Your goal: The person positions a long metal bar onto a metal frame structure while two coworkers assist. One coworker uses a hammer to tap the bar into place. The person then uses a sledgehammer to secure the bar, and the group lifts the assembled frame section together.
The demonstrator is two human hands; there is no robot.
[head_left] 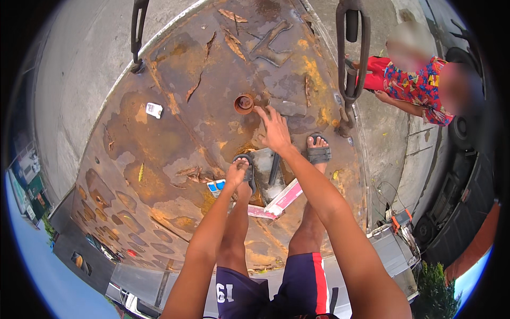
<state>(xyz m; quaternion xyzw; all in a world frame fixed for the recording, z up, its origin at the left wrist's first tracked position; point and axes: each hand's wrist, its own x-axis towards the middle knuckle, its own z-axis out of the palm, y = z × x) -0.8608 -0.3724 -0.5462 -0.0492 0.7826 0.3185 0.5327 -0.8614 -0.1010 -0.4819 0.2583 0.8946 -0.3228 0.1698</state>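
My right hand (275, 130) reaches out over the rusty metal deck with its fingers spread, holding nothing. Its fingertips are at the right rim of a short round rust-brown pipe or socket (244, 104); whether they touch it I cannot tell. Just beyond those fingers lies a flat grey block (287, 107). My left hand (237, 173) hangs low by my left sandal (251, 175), fingers curled together; anything inside them is hidden. Between my feet are a grey metal plate (261, 162), a dark bar (274, 169) and pink-and-white cardboard strips (286, 198).
Wet, rusted decking (175, 127) carries dry leaves (234, 45), a bent metal piece (272, 42), a white packet (154, 110) and a blue-and-white packet (216, 186). Dark metal loops (353, 58) rise at the far edges. A person in a floral shirt (411, 85) stands at right.
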